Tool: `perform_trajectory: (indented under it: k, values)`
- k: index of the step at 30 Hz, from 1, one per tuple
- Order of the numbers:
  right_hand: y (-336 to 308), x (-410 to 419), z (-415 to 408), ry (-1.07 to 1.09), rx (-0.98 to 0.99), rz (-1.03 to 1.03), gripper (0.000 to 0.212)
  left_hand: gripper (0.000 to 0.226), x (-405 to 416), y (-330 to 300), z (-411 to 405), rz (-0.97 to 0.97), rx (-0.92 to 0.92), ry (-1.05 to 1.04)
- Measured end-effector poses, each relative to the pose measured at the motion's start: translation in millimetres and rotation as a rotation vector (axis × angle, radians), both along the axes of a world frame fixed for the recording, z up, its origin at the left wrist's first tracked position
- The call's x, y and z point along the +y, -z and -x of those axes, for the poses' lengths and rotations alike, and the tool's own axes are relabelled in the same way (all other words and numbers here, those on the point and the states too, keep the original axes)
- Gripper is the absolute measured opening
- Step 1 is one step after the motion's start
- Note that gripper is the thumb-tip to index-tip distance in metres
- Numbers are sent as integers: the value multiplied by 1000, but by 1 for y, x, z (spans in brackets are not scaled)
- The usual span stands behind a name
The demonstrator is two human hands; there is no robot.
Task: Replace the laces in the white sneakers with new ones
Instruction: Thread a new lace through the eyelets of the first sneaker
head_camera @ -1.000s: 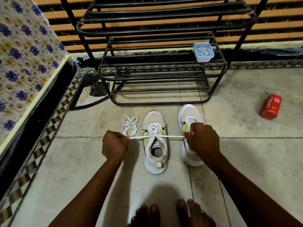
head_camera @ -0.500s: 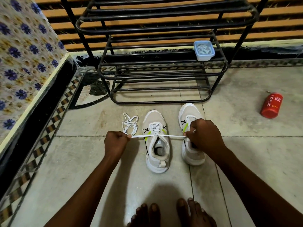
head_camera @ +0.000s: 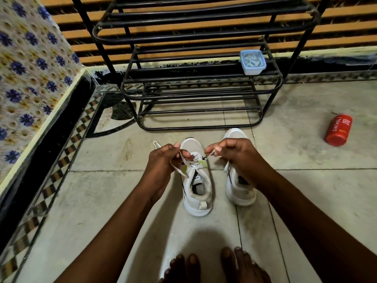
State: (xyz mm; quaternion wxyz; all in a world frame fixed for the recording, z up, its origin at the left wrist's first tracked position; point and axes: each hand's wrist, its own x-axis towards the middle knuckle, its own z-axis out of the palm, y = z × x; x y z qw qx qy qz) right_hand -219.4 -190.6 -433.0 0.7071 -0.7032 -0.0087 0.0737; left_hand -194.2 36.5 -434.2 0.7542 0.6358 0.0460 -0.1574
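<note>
Single head-worn wide-angle view, looking forward and steeply down from above, close over both hands (head_camera: 204, 158) at frame centre, own toes (head_camera: 214, 266) at the bottom edge nearer than the grip, rack (head_camera: 200, 78) beyond it, edges bowed by the lens

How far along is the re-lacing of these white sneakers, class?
Done: the left sneaker has lace crossed through its lower eyelets. In hand: the left hand and right hand each pinch an end of its lace. Left: its upper eyelets; the right sneaker is mostly hidden.
</note>
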Motion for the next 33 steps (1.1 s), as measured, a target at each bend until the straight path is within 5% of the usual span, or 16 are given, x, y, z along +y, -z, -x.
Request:
perform_trajectory:
  k: [5,9,16,20,25,33]
  values:
    - [8,25,-10,155,127,-399,22,17,-7,5,1,-223,-228,-37]
    - [17,31,-15,186,42,-231,11,5,-7,11,1,-224,-302,-47]
    - [27,40,-19,184,-111,123,28,44,-2,18,-2,-332,-459,59]
    - [26,44,-19,184,-188,282,28,22,-4,18,-1,-358,-480,42]
    - [19,46,-13,116,-291,357,23,44,-4,12,1,-385,-408,-3]
    - [13,47,-9,82,-324,323,7,22,-2,10,-5,-411,-381,-32]
